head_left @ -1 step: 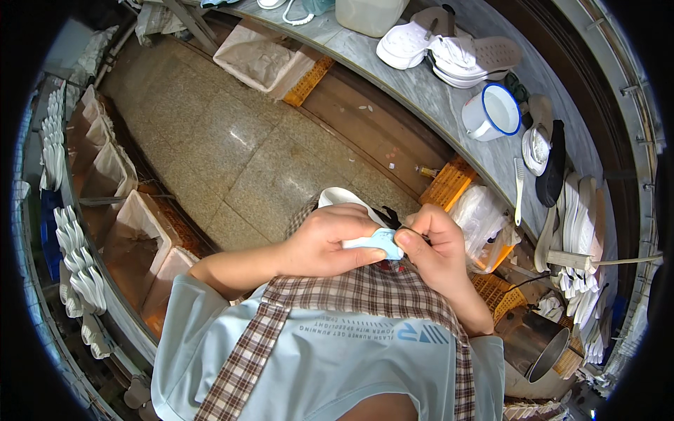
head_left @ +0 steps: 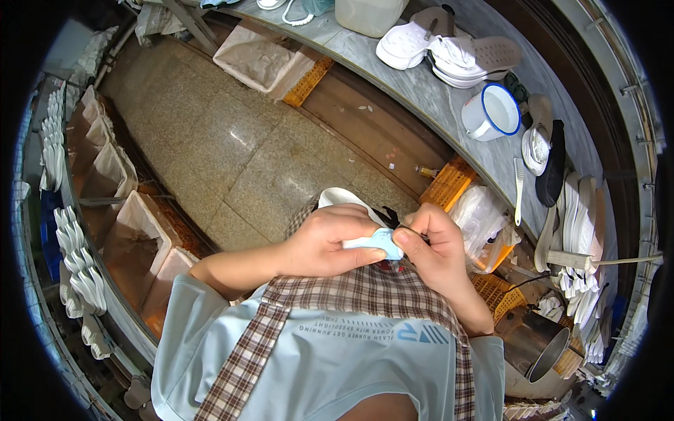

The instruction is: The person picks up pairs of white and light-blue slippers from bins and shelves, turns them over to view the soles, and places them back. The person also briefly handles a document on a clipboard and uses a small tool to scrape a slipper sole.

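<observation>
Just above my lap, my left hand [head_left: 335, 238] is closed on a small light-blue and white soft-looking piece [head_left: 385, 243], thumb in front. At the piece's right end, my right hand [head_left: 439, 245] pinches with thumb and forefinger. A thin dark bit shows by the right fingertips; I cannot tell what it is. Just beyond the left knuckles lies a white curved item [head_left: 344, 197], mostly hidden by the hand. Under both hands is a brown checked apron [head_left: 351, 291].
Along the right, a grey marble-patterned bench [head_left: 428, 91] holds white shoes [head_left: 463, 56], a blue-rimmed white mug [head_left: 491, 112], a brush [head_left: 518, 189] and stacked white soles [head_left: 579, 217]. Below stand orange crates [head_left: 449, 184] and a metal pot [head_left: 533, 344]. Lined bins [head_left: 151, 238] and shoe parts flank the left.
</observation>
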Available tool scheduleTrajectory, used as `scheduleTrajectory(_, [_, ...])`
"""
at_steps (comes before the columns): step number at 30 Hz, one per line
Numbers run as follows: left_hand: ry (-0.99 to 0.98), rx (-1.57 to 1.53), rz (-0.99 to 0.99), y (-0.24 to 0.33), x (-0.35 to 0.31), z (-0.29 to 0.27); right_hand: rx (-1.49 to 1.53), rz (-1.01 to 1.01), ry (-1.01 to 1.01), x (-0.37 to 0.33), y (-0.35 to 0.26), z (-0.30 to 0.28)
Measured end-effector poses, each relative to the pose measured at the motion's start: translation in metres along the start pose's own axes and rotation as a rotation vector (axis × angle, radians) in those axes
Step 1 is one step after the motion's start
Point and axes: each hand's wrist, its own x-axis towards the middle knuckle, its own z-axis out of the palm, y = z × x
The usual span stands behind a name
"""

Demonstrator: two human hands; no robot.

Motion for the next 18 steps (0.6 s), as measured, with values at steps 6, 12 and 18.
scheduleTrajectory(6, [-0.050, -0.013, 0.015, -0.0010, -0.0008, 0.0021, -0.122, 0.023, -0.071, 0.0010, -0.0029, 0.0008])
scheduleTrajectory(12, [-0.038, 0.012, 0.033, -0.0041, -0.0009, 0.0012, 0.000, 0.036, -0.028, -0.0011, -0.0023, 0.0001])
scheduleTrajectory(18, [-0.034, -0.004, 0.021, -0.0037, -0.0017, 0.0030, 0.022, 0.112, -0.040, -0.0023, -0.0028, -0.0019])
